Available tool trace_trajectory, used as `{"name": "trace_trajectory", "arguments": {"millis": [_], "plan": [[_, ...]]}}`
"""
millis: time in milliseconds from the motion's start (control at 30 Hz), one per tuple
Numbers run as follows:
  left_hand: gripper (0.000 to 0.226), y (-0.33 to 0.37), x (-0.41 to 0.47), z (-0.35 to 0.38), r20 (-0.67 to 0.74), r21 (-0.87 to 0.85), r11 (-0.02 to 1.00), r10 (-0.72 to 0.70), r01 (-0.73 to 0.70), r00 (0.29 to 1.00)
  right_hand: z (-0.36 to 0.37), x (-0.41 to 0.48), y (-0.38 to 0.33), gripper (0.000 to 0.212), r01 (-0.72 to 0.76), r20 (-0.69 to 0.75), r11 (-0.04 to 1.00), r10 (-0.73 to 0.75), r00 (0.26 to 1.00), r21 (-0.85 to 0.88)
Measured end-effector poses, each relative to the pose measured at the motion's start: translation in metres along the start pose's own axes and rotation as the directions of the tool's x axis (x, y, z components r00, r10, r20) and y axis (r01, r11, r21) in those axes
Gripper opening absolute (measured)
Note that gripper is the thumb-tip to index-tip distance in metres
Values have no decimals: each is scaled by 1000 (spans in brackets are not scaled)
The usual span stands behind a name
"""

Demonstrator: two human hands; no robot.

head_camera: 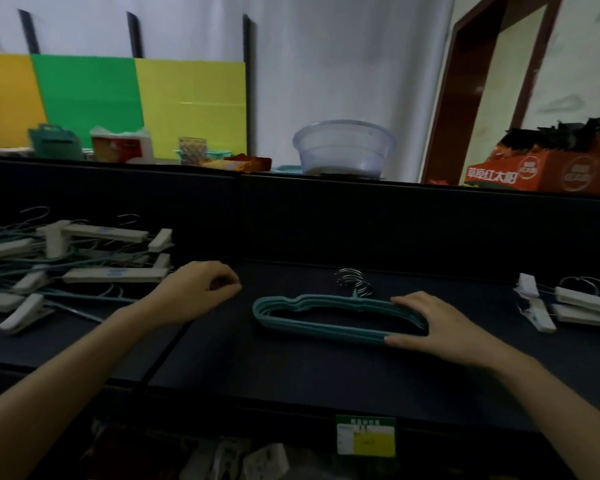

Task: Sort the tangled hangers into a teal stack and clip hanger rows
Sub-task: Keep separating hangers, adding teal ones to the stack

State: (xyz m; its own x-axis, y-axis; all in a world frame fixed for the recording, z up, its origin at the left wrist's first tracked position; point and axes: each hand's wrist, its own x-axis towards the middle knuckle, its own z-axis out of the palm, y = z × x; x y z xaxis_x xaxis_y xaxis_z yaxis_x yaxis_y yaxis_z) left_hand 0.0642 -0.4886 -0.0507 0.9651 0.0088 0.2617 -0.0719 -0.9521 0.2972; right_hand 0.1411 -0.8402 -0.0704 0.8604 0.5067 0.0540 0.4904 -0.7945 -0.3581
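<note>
A stack of teal hangers (pixel 312 315) lies flat in the middle of the dark shelf, metal hooks (pixel 355 282) pointing away from me. My right hand (pixel 440 327) grips the stack's right end, fingers over the top bar and thumb at the lower bar. My left hand (pixel 196 289) hovers left of the stack with fingers curled and nothing in it. At the far left sits a tangled pile of white clip hangers and teal hangers (pixel 70 268). White clip hangers (pixel 575 306) lie together at the far right.
The dark shelf (pixel 309 372) has a raised back wall (pixel 361 220). Behind it stand a clear plastic basin (pixel 343 148), an orange carton (pixel 548 168), a teal basket (pixel 54 142) and coloured panels. A green-yellow price label (pixel 366 436) hangs on the shelf's front edge.
</note>
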Motion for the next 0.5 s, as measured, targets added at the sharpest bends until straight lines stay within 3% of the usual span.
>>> {"name": "trace_trajectory", "arguments": {"millis": [133, 333, 500], "plan": [[23, 0, -21, -2, -27, 44, 997, -55, 57, 998, -2, -1, -7, 125, 44, -18, 999, -44, 999, -27], [22, -12, -66, -6, -134, 141, 984, -93, 112, 987, 1, 9, -50, 53, 243, -81, 970, -243, 967, -9], [27, -39, -106, -26, -181, 247, 960, -87, 131, 980, 16, 26, -110, 35, 389, -86, 921, -389, 917, -12]]}}
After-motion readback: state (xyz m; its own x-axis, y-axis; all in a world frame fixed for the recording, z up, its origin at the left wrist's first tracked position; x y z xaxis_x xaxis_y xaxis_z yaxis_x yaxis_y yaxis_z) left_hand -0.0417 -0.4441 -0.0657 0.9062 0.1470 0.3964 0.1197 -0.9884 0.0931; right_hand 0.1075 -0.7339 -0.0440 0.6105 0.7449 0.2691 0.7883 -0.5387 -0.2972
